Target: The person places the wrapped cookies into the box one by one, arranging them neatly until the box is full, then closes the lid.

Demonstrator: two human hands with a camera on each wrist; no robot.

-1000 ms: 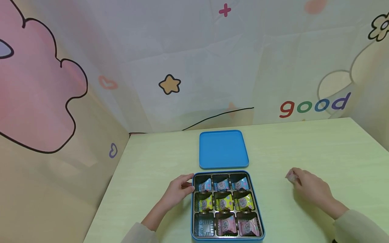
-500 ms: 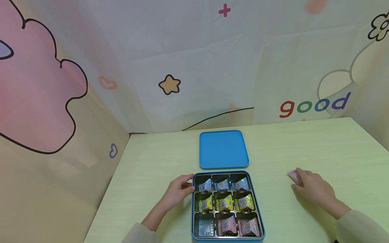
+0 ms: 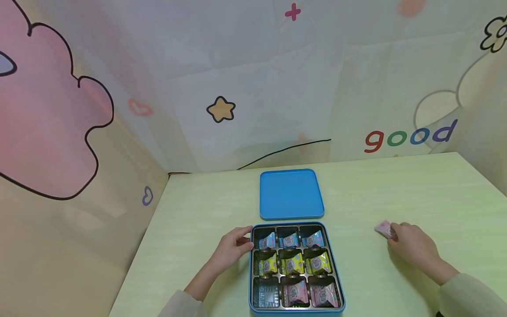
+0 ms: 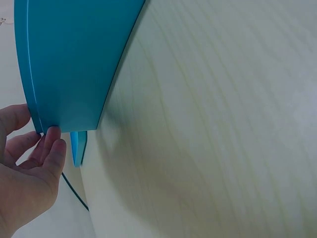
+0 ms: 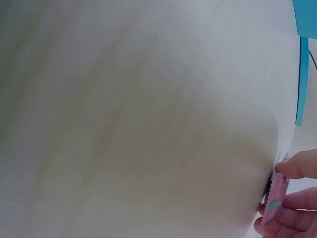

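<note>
In the head view, a blue box (image 3: 337, 268) holds a divided tray of wrapped candies, with blue ones in the far row, yellow in the middle and pink in the near row. Its near left compartment has no candy in it. My left hand (image 3: 233, 248) touches the box's far left corner, thumb and fingertips at the rim and side wall. Off to the right, my right hand (image 3: 413, 246) pinches a pink wrapped candy (image 3: 383, 229) by one end, close over the table. The right wrist view shows this pink candy (image 5: 275, 198) edge-on between thumb and fingers.
A flat blue lid (image 3: 292, 194) lies just behind the box. The pale wood-grain table (image 3: 356, 189) meets a printed cloth backdrop (image 3: 253, 79) at the back and sides.
My right hand has shifted slightly right, its fingers sliding toward the candy's right end, so more of the pink wrapper shows. The left hand and the box have stayed in place.
</note>
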